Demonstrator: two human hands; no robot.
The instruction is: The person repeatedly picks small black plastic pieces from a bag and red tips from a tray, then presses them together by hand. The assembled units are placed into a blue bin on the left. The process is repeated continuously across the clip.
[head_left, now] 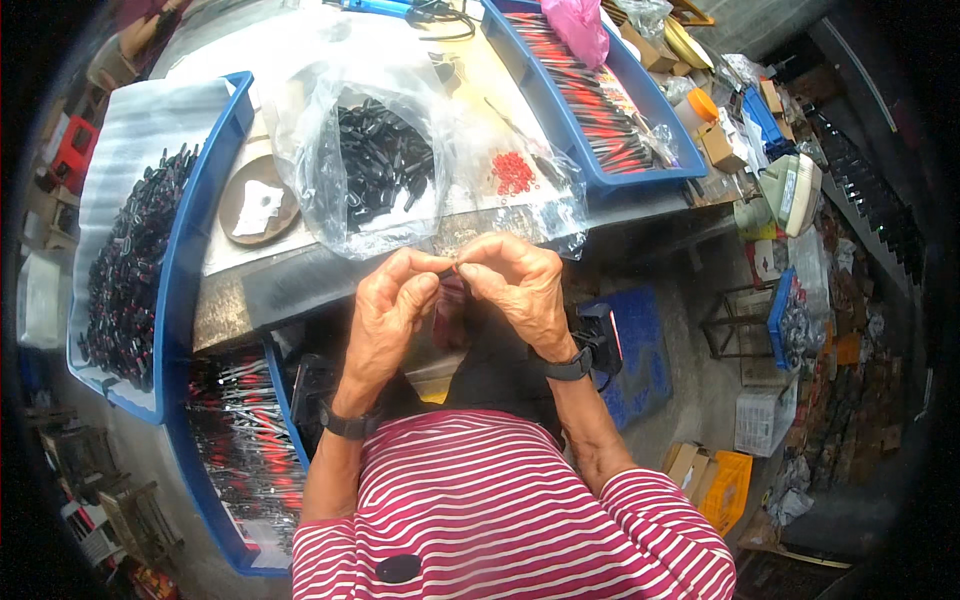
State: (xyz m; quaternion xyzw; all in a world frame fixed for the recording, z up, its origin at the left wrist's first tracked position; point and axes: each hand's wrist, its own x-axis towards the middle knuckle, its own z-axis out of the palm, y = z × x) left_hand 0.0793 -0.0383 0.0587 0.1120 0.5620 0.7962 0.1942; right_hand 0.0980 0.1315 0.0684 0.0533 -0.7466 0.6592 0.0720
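Note:
My left hand (388, 295) and my right hand (520, 287) meet fingertip to fingertip just in front of the table edge. Both are closed in a pinch around something tiny, mostly hidden by the fingers. Beyond them an open clear plastic bag (302, 140) holds a heap of small black parts (385, 160). To the right of that heap, a little pile of small red rings (513, 174) lies on clear plastic sheeting near my right hand.
A blue tray (183, 270) of small black pieces stands at the left, above another blue tray (285, 400) of red and metal pieces. A third blue tray (650, 179) holds red-and-black slender items. A round brown dish (233, 205) carries a white piece.

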